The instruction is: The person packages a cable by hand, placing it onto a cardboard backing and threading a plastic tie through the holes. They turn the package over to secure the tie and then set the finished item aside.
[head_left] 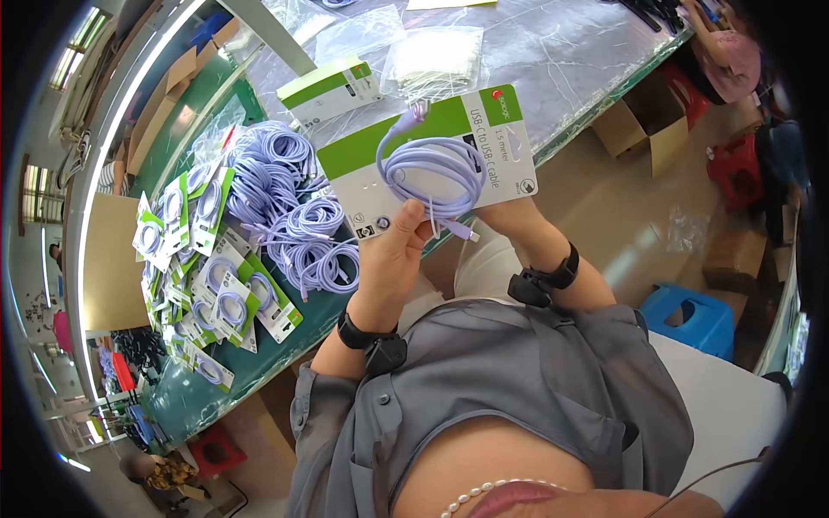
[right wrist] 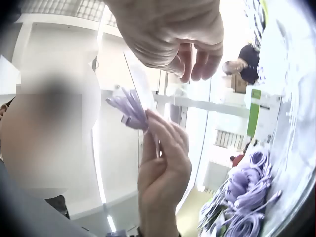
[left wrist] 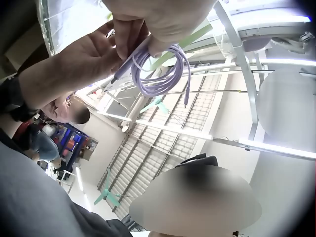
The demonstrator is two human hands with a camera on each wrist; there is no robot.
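My left hand (head_left: 395, 246) pinches the lower edge of a green and white packaging card (head_left: 345, 177), thumb in front. A coiled lilac USB-C cable (head_left: 473, 173) lies against the card's printed face, a thin white tie around its lower part. My right hand (head_left: 509, 216) is mostly hidden behind the card in the head view. In the right wrist view that right hand (right wrist: 173, 34) has loosely bent fingers behind the card, with nothing visible between them. The left hand (right wrist: 165, 163) there grips card and cable together.
Loose coiled lilac cables (head_left: 276, 190) are heaped on the green table (head_left: 285, 358), beside a pile of carded cables (head_left: 199, 276). Behind the held card stand a green and white box (head_left: 332, 91) and a clear bag of white ties (head_left: 436, 60). A blue stool (head_left: 691, 319) is at right.
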